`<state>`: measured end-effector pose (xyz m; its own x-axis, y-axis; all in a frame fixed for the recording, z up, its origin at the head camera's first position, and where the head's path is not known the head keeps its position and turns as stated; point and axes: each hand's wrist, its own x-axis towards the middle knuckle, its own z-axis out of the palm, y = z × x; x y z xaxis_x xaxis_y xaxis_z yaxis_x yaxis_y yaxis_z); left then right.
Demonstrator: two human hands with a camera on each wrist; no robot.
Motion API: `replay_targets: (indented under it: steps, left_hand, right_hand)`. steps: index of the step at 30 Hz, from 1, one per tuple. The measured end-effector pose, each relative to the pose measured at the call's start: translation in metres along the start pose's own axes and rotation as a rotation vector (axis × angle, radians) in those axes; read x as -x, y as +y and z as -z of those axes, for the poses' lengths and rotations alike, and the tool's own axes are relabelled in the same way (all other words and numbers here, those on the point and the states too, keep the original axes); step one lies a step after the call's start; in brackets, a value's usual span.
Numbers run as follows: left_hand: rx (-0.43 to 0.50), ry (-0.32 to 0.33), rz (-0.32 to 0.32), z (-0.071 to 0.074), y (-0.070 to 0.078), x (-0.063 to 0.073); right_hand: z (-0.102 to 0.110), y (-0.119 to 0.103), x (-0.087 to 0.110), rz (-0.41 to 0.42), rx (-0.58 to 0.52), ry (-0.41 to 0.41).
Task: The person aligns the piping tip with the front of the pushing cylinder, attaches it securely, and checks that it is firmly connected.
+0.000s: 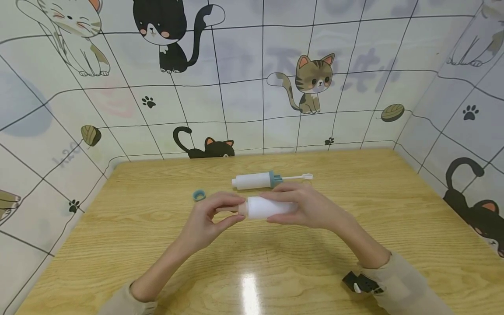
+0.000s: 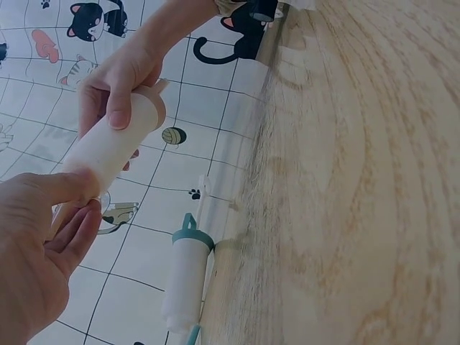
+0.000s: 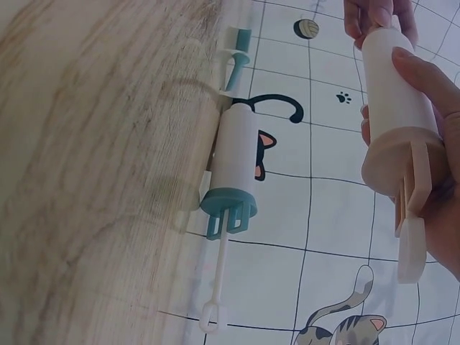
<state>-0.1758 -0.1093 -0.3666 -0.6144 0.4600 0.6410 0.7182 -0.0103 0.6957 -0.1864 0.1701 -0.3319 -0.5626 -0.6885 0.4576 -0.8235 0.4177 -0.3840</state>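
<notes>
Well, beige-ended tube (image 1: 258,208): raised above the table (image 1: 212,275), level, its right end hidden in the head view.
Left hand (image 1: 206,223): pinching the tube's left end.
Right hand (image 1: 313,205): grasping its white body.
Just beyond: teal-ended tube (image 1: 253,180).
Far left: teal ring (image 1: 198,191).

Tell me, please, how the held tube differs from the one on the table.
The held tube has beige trim; the other tube has teal trim.
The held tube is raised; the other tube lies on the table.
The held tube's handle sits near its trim; the other tube's long rod sticks well out.
Both are white cylinders.
</notes>
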Motion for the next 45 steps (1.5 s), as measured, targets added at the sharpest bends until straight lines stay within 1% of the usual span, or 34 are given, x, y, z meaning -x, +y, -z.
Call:
replay_targets:
  steps: [4,9,12,16,18,20,27,32,35,40,43,45]
  left_hand:
    - [0.008,0.007,0.004,-0.0012,0.0019,-0.0004]
    - [0.019,0.017,0.035,-0.0019,0.0036,-0.0011]
    - [-0.002,0.014,0.094,-0.0014,0.004,-0.0004]
    - [-0.024,-0.005,0.228,-0.0007,0.0041,0.0017]
    - [-0.025,-0.016,0.259,-0.0008,0.0034,0.0024]
    - [-0.024,-0.016,0.252,-0.001,0.0026,0.0025]
    - [-0.054,0.005,0.144,-0.0019,0.0001,0.0017]
    - [-0.042,0.017,0.053,-0.0018,0.0001,0.0006]
    - [-0.024,0.017,0.023,-0.002,0.0012,-0.0001]
    - [-0.004,0.023,0.037,-0.0021,0.0015,0.0001]
    - [-0.024,0.026,0.087,-0.0017,0.0023,0.001]
    - [-0.049,0.024,0.145,-0.0012,0.0034,0.0018]
  right_hand:
    - [-0.0001,-0.0004,-0.0003,0.0,-0.005,0.002]
    - [-0.0002,-0.0011,-0.0001,-0.006,-0.01,0.006]
    - [-0.0004,-0.0012,0.0002,-0.003,-0.008,0.007]
    - [-0.0005,-0.0011,0.0003,0.007,-0.001,0.012]
    - [-0.0006,-0.0008,0.0003,0.013,0.005,0.016]
    - [-0.0007,-0.0005,0.0004,0.019,0.01,0.017]
    - [-0.0001,-0.0005,0.0001,0.02,0.013,0.011]
    - [0.0009,-0.001,0.0,0.004,0.012,0.002]
    - [0.0013,-0.0011,-0.0004,-0.003,0.009,-0.002]
    - [0.001,-0.001,-0.0012,-0.006,0.005,-0.001]
    - [0.0005,-0.0007,-0.0013,-0.003,0.01,0.004]
    - [0.0002,-0.0007,-0.0013,-0.004,0.012,0.006]
